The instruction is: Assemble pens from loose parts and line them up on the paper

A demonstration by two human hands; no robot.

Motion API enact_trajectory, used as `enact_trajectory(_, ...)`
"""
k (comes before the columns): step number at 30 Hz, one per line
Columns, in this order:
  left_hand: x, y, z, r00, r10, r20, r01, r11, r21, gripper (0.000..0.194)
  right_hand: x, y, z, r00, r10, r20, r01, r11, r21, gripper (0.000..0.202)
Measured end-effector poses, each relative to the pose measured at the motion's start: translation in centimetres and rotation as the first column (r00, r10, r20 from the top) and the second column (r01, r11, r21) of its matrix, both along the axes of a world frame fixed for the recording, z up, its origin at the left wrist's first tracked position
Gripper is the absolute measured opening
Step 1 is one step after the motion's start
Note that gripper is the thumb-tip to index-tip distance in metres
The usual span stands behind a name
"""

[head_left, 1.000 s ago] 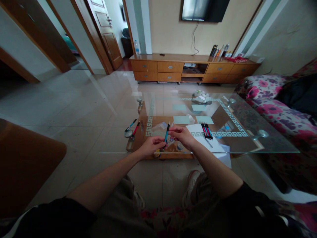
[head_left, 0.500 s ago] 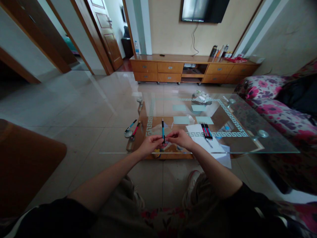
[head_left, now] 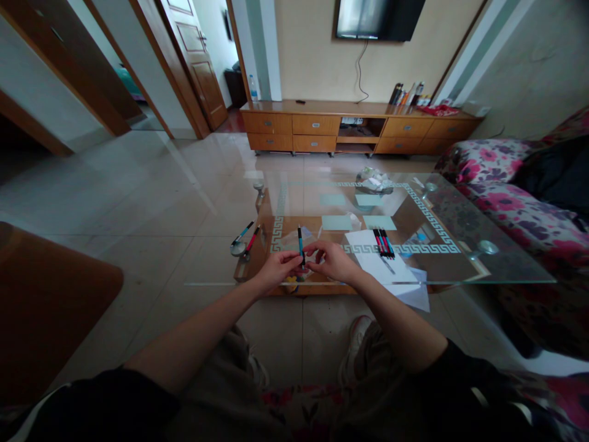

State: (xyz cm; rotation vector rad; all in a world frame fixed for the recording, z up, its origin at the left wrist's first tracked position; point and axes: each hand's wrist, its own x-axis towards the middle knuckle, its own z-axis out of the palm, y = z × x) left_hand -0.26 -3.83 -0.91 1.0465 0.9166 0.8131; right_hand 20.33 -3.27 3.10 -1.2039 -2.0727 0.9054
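Over the near edge of the glass table, my left hand (head_left: 279, 266) pinches a blue-and-black pen (head_left: 300, 239) near its lower end. The pen stands almost upright, its tip pointing up. My right hand (head_left: 332, 261) is at the pen's lower end from the other side, thumb and forefinger curled about it; the exact contact is too small to make out. To the right, several red, blue and black pens (head_left: 383, 244) lie side by side on white paper (head_left: 363, 240). A blue pen (head_left: 242, 233) and a red pen (head_left: 253, 239) lie at the table's left side.
The glass table (head_left: 501, 261) has a patterned border and a wooden shelf beneath. A crumpled plastic bag (head_left: 375, 180) lies towards its far side. A wooden cabinet (head_left: 315, 126) stands against the wall, a floral sofa (head_left: 501, 202) at right, a brown wooden piece (head_left: 55, 294) at left.
The pen has sunk slightly and leans a little more to the left. My right thumb and forefinger have spread somewhat and shifted slightly left at its lower end.
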Motion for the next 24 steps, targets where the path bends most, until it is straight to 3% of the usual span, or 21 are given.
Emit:
enact_trajectory(17,-0.02,-0.02,-0.11,0.997,0.017,0.070,-0.015,1.000,-0.019,0.042,-0.25,-0.23,0.15,0.992,-0.076,0.101,0.078,0.997,-0.020,0.009)
enact_trajectory(24,-0.31,-0.02,-0.39,0.997,-0.052,-0.058,0.055,0.998,0.043,0.038,-0.24,-0.27,0.46,0.986,-0.059,0.155,0.062,0.998,-0.014,0.015)
